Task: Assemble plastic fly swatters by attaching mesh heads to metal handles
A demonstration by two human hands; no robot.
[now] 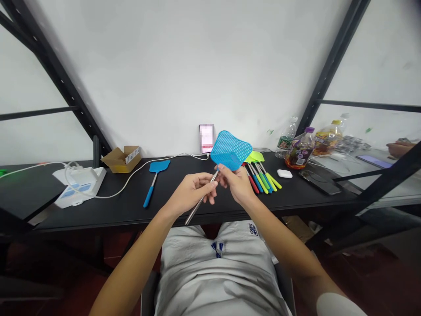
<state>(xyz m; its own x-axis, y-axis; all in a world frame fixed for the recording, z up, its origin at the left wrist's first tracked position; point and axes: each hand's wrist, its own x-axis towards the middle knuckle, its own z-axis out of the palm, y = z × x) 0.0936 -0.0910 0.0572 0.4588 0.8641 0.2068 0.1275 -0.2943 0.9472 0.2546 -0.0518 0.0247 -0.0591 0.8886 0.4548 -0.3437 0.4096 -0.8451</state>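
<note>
Above the front of the black desk, a fly swatter with a blue mesh head (232, 149) is held in both hands. My left hand (190, 192) has its fingers round the bare metal rod (194, 213), whose lower end points down toward my lap. Where the rod meets the head, my right hand (239, 184) pinches the neck. Another blue fly swatter (159, 166) with a blue grip lies to the left of my hands. To the right lie several fly swatters (263, 177) side by side, with red, blue, green and yellow grips; their heads are partly hidden.
A phone (206, 138) leans on the wall, its white cable running left. An open cardboard box (123, 160) and a white power strip (82, 186) are on the left. On the right are drink bottles (300, 149), a white earbud case (284, 174) and a dark phone (320, 182).
</note>
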